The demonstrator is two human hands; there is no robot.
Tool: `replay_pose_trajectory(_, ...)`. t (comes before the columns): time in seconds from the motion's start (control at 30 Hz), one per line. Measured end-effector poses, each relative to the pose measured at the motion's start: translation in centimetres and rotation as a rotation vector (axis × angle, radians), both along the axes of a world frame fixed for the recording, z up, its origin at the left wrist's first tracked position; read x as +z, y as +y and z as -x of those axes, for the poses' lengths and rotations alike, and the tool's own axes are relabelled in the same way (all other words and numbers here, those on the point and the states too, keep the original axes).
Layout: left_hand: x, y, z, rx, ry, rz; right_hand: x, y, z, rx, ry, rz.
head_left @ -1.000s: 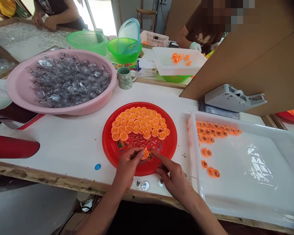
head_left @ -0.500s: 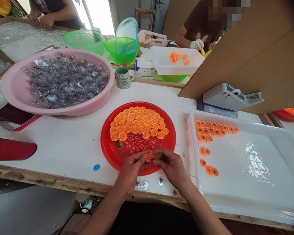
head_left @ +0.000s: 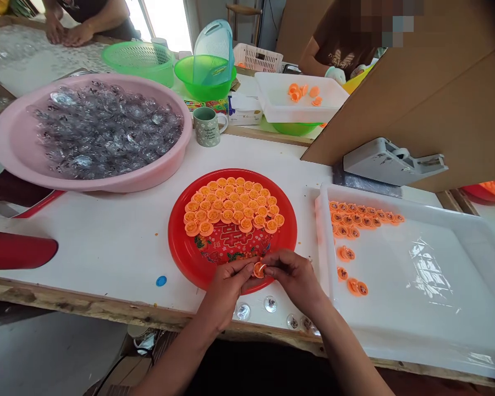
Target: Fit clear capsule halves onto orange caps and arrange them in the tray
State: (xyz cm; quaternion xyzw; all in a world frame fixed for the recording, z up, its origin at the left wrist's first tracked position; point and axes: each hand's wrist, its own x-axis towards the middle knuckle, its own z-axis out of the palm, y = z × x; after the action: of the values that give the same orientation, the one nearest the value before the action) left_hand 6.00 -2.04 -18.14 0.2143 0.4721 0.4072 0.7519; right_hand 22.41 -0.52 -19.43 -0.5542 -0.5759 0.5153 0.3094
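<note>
A small round orange piece (head_left: 259, 269) is pinched between my left hand (head_left: 231, 283) and my right hand (head_left: 295, 275), over the near edge of the red round tray (head_left: 181, 258). Both hands have their fingers closed on it. Many orange pieces (head_left: 227, 203) lie close together on the far half of that tray, and its printed centre shows below them. Several clear discs with dark prints (head_left: 270, 304) lie on the table just in front of my hands. At the right, a white tray (head_left: 396, 330) holds rows of orange pieces with dark prints (head_left: 346, 253).
A pink basin (head_left: 20, 148) full of clear discs stands at the left, beside a green mug (head_left: 207, 127). A tape dispenser (head_left: 391, 162) stands by a cardboard panel (head_left: 421, 99). A red cylinder (head_left: 18, 250) lies at the left edge. Two people work across the table.
Both my hands have shifted slightly right with the orange piece, which now shows its round face. More clear discs show near my right wrist. The view has moved a little.
</note>
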Motion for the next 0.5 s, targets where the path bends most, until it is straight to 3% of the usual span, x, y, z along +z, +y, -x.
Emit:
replay_pose_trajectory(0.23, -1.5, -0.2, 0.0, -0.009, 0.266, -0.137, -0.5, -0.8, 1.4, -0.070, -0.244, -0.296)
replay_pose_trajectory(0.3, -1.5, -0.2, 0.1, 0.004, 0.324, -0.152, -0.5, -1.1, 1.6, -0.140, -0.205, -0.276)
replay_pose_trajectory(0.37, -1.2, -0.3, 0.1, 0.022, 0.339, -0.168, -0.4, -1.5, 1.8, -0.201, -0.111, -0.160)
replay_pose_trajectory(0.43, -0.7, -0.5, 0.1, 0.029, 0.342, -0.191, -0.3, -1.8, 1.8, -0.226, -0.019, -0.053)
replay_pose_trajectory(0.5, -0.4, -0.6, 0.0, 0.022, 0.347, -0.215, -0.2, -2.1, 1.7, -0.228, 0.002, -0.046)
